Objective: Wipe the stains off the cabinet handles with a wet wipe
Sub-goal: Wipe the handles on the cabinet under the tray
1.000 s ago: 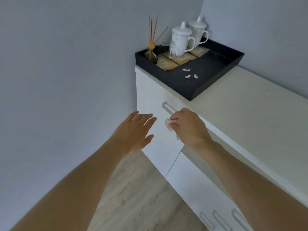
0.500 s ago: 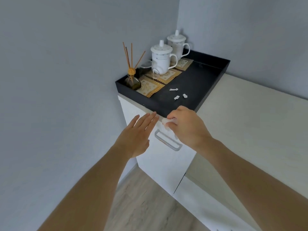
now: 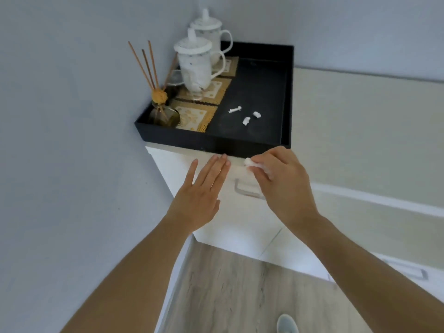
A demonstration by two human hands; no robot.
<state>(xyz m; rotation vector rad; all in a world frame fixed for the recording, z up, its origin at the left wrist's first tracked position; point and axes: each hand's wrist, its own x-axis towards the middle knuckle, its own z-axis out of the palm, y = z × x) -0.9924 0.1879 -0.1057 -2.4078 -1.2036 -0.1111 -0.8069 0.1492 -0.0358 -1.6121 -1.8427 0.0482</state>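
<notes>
A white cabinet (image 3: 235, 224) stands in the room corner. Its top drawer carries a metal bar handle (image 3: 245, 191), the right part hidden behind my right hand. My right hand (image 3: 281, 186) pinches a small crumpled white wet wipe (image 3: 252, 163), held just above the handle near the drawer's top edge. My left hand (image 3: 204, 193) lies flat and open against the drawer front, left of the handle, fingertips near the top edge. Another handle (image 3: 418, 272) shows on a lower drawer at the right.
A black tray (image 3: 216, 141) sits on the beige cabinet top (image 3: 360, 131), holding two lidded white mugs (image 3: 199, 61), a reed diffuser (image 3: 161, 109), patterned mats and three small white scraps (image 3: 246, 115). Grey walls close in at left and behind. Wood floor lies below.
The view has swung round to face the drawer front. My right hand with the wipe has come off the handle and sits above it. My left hand now rests flat on the drawer.
</notes>
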